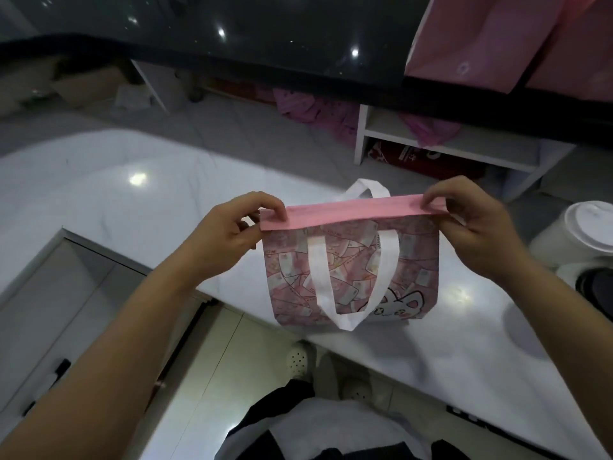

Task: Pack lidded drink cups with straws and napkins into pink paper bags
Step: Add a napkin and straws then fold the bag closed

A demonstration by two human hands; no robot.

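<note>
You hold the pink bag (351,280) upright in front of you, its bottom edge at the near edge of the white bench (99,180). Your left hand (229,234) has the top left corner of the folded-over pink rim, thumb and fingers (267,201) curled and pinching it. Your right hand (481,227) pinches the top right corner the same way, so the rim runs flat and level between your hands. One white handle (320,287) hangs down over the printed front of the bag; the other stands up behind the rim. A white lidded cup (578,227) sits on the bench just to the right of your right hand, apart from the bag. More pink bags (497,38) lie on the dark counter (265,34) beyond, at the upper right.
</note>
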